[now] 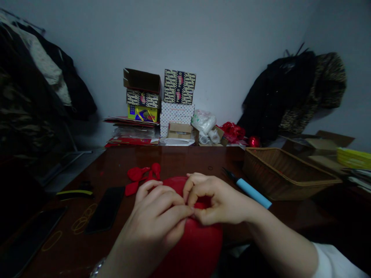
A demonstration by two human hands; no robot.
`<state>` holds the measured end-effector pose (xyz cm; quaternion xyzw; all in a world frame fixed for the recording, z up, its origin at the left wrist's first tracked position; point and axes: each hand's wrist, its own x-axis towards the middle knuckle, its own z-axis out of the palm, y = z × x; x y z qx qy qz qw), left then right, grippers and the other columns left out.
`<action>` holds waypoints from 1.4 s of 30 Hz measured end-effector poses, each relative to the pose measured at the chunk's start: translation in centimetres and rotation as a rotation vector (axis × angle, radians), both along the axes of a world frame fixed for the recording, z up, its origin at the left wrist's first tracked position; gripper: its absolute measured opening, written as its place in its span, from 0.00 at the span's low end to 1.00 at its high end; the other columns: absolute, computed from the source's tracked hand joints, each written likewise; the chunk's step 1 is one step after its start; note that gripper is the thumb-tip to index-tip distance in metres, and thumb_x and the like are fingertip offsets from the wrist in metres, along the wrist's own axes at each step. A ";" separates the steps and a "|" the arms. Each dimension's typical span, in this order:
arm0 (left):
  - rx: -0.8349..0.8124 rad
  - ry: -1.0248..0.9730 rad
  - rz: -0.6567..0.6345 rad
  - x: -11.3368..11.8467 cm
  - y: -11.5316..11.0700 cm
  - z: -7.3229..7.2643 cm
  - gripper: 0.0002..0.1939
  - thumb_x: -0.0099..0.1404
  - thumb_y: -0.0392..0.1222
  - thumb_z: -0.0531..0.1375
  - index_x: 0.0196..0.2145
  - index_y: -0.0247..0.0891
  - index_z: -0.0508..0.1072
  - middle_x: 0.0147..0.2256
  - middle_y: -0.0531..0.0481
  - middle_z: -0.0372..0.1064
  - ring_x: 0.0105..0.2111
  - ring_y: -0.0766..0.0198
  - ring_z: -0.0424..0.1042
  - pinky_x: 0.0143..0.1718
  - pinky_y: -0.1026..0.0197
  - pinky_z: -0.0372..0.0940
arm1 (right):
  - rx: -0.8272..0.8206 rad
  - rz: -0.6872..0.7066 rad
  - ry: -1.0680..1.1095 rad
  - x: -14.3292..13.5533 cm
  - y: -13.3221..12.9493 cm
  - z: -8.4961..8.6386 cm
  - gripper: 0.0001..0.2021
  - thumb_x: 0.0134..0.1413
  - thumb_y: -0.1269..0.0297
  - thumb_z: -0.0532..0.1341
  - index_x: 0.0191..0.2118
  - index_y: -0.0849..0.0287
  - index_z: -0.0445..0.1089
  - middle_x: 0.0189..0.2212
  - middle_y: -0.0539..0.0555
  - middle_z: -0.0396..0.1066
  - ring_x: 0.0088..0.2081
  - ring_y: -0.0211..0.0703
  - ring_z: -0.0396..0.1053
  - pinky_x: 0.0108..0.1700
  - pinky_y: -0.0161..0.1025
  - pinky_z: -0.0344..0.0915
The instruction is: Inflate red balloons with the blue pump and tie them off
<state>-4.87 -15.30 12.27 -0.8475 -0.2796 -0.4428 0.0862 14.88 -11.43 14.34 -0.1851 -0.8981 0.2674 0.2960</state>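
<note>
An inflated red balloon (201,247) sits low in front of me, partly covered by both hands. My left hand (156,218) lies over its upper left side, thumb and forefinger closed on the balloon's neck area. From the right, my right hand (217,199) pinches at the same spot, its thumb and forefinger tips meeting the left ones. The exact bit of rubber between the fingertips is hidden. Just beyond my left hand, several limp red balloons (139,173) lie on the dark brown table (185,160).
Left are a black phone (106,210), yellowish rubber bands (82,220) and a dark tablet-like slab (34,235). Right are a blue balloon pump (253,192) and a wicker basket (290,173). Stacked boxes (177,112) stand along the wall.
</note>
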 end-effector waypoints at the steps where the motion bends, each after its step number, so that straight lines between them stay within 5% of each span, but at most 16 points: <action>1: 0.002 0.001 0.011 0.1 0.0 -0.1 0.11 0.57 0.28 0.59 0.33 0.44 0.74 0.28 0.56 0.71 0.33 0.66 0.68 0.48 0.52 0.53 | -0.005 0.007 0.001 0.0 0.1 -0.1 0.07 0.44 0.77 0.65 0.30 0.60 0.70 0.36 0.50 0.71 0.39 0.37 0.67 0.52 0.41 0.58; 8: -0.061 -0.014 0.055 0.5 0.0 -0.7 0.09 0.54 0.26 0.59 0.29 0.39 0.71 0.28 0.52 0.67 0.34 0.62 0.66 0.48 0.50 0.56 | -0.061 0.033 0.046 -0.5 0.5 -0.2 0.06 0.43 0.77 0.65 0.27 0.60 0.69 0.34 0.51 0.70 0.37 0.37 0.67 0.46 0.39 0.62; 27: -0.287 -0.075 -0.207 -0.7 -0.4 -0.7 0.13 0.48 0.21 0.53 0.26 0.39 0.65 0.36 0.50 0.62 0.40 0.61 0.64 0.44 0.54 0.60 | -0.205 0.145 0.079 0.2 0.5 0.1 0.03 0.48 0.69 0.67 0.30 0.61 0.73 0.35 0.53 0.69 0.38 0.38 0.68 0.47 0.40 0.63; 35: -0.311 -0.010 -0.048 -2.3 0.3 0.0 0.11 0.51 0.24 0.53 0.25 0.39 0.66 0.36 0.49 0.63 0.44 0.58 0.63 0.47 0.51 0.58 | -0.243 0.163 0.166 1.1 1.3 -0.9 0.05 0.51 0.64 0.66 0.31 0.59 0.74 0.35 0.52 0.71 0.41 0.38 0.69 0.62 0.51 0.45; 42: -0.277 -0.091 -0.299 -1.1 0.1 -0.3 0.11 0.52 0.25 0.53 0.26 0.41 0.65 0.32 0.49 0.69 0.37 0.60 0.68 0.41 0.53 0.62 | -0.238 0.107 0.181 0.8 1.4 -1.3 0.04 0.50 0.66 0.67 0.33 0.58 0.74 0.35 0.50 0.72 0.40 0.36 0.70 0.62 0.51 0.46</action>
